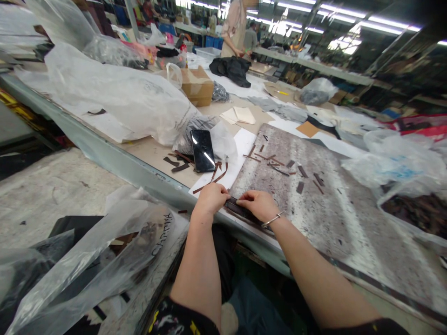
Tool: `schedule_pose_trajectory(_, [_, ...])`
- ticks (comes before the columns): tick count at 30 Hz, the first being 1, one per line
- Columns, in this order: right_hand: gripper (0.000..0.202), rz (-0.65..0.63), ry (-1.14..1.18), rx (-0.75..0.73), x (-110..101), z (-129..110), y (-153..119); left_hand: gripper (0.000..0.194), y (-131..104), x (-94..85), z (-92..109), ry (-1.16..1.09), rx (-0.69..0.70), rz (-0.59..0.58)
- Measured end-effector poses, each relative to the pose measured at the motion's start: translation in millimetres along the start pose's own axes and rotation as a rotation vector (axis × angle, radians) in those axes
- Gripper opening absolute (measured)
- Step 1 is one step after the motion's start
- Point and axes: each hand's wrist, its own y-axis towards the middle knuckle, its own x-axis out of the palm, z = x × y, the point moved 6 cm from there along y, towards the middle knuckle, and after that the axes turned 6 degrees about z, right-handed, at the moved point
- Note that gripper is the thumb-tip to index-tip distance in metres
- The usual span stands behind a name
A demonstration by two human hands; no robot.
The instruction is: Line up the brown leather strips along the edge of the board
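At the table's front edge, my left hand [213, 197] and my right hand [261, 204] pinch a dark brown strip [240, 210], which looks like leather. It lies along the near edge of a worn, stained board [314, 223]. A metal bracelet [273, 219] circles my right wrist. Beyond my hands, short brown pieces [275, 160] are scattered over the board. Left of it, a black phone [203, 151] rests against a plastic bag, and thin brown strips [220, 176] lie beside the phone on white paper [240, 151].
A large white plastic bag [122, 93] and a cardboard box [197, 86] stand at the back left. A clear bag of brown pieces [415, 204] sits at the right. Lower left is another plastic bag [139, 260]. A person [234, 30] stands across the table near black cloth [230, 70].
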Motion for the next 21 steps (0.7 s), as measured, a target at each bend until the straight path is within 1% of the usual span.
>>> schedule_pose_trajectory(6, [0.012, -0.007, -0.065, -0.057, 1, -5, 1, 0.015, 2, 2.7, 1, 0.032, 0.000, 0.000])
schedule_pose_trajectory(15, [0.012, -0.016, -0.247, -0.092, 0, -18, 0, 0.012, 5, 7.2, -1, 0.065, 0.019, 0.032])
schedule_pose_trajectory(17, [0.013, 0.010, -0.319, -0.097, -1, -21, -2, 0.011, 5, 8.2, -1, 0.063, 0.026, 0.039])
schedule_pose_trajectory(19, [0.016, 0.068, -0.381, -0.116, -3, -23, -5, 0.012, 6, 8.9, -1, 0.056, 0.034, 0.040])
schedule_pose_trajectory(21, [0.018, 0.127, -0.386, -0.171, -3, -24, -10, 0.013, 6, 9.0, 0, 0.046, 0.042, 0.038])
